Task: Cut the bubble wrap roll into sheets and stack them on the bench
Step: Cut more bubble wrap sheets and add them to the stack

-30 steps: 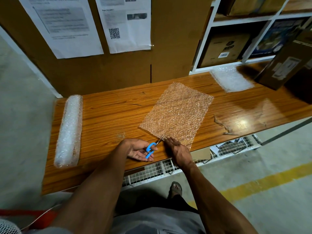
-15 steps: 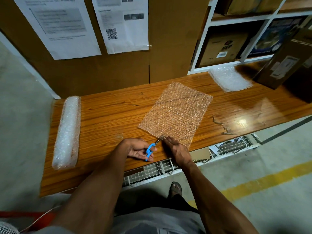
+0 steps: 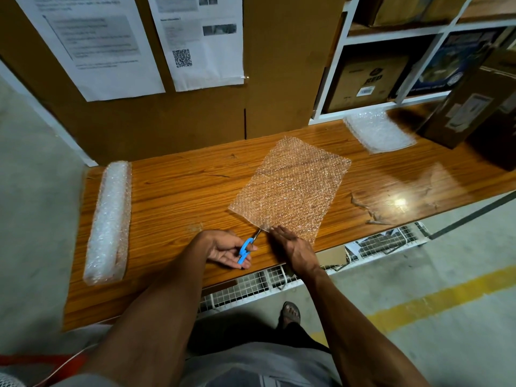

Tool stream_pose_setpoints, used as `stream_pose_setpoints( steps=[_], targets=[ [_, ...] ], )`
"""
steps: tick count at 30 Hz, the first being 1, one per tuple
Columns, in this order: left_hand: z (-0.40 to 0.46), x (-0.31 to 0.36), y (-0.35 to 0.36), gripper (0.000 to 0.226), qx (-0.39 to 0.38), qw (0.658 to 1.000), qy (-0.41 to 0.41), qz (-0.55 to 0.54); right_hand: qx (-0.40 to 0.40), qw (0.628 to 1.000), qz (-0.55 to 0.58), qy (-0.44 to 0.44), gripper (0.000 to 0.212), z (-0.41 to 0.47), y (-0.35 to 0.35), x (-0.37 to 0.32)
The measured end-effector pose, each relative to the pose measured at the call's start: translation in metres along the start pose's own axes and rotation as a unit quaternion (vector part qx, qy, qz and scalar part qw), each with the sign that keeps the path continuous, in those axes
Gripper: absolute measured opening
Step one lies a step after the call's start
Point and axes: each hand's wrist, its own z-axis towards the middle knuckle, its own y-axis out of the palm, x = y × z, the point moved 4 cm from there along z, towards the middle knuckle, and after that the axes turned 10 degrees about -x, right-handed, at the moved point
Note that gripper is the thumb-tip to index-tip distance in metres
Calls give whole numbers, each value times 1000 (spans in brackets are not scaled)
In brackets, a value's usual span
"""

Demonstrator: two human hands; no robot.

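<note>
Left hand [image 3: 227, 248] curled round the blue handles of a pair of scissors [image 3: 247, 248], blades angled up and right to the near edge of a bubble wrap sheet [image 3: 291, 188]. Right hand [image 3: 293, 247] just beside, fingers straight and pressed flat on that same near edge, touching the blade tips or nearly so; cannot tell which. Sheet lying flat and skewed on the wooden table [image 3: 178, 199], clear, wood grain showing through the bubbles, near corner at the table's front edge. Bubble wrap roll [image 3: 109, 219] lying at the left end of the table, well apart from the hands, whitish and thick. Stack of cut sheets [image 3: 378, 131] at the far right, near a tilted cardboard box [image 3: 469, 104]. Glossy orange-brown tabletop, with a bright light glare and peeling veneer on the right. Behind, a cardboard wall with taped printed papers [image 3: 92, 43] and white shelving [image 3: 396, 37] with boxes. Below, white wire mesh [image 3: 245, 286], grey concrete floor, a yellow floor line [image 3: 435, 300].
</note>
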Motion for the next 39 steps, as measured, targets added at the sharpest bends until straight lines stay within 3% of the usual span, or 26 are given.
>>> stream_pose_setpoints(
  steps=[21, 28, 33, 39],
  targets=[
    [5, 10, 3, 48, -4, 1000, 1, 7, 13, 1000, 10, -18, 78, 2, -4, -1],
    [9, 14, 5, 28, 14, 999, 45, -14, 19, 999, 18, -22, 75, 4, -2, 3],
    [12, 16, 4, 47, -2, 999, 37, -22, 17, 999, 30, -40, 64, 2, -2, 7],
    [19, 24, 6, 49, -2, 1000, 15, 8, 14, 998, 19, -64, 63, 3, 2, 9]
  ],
)
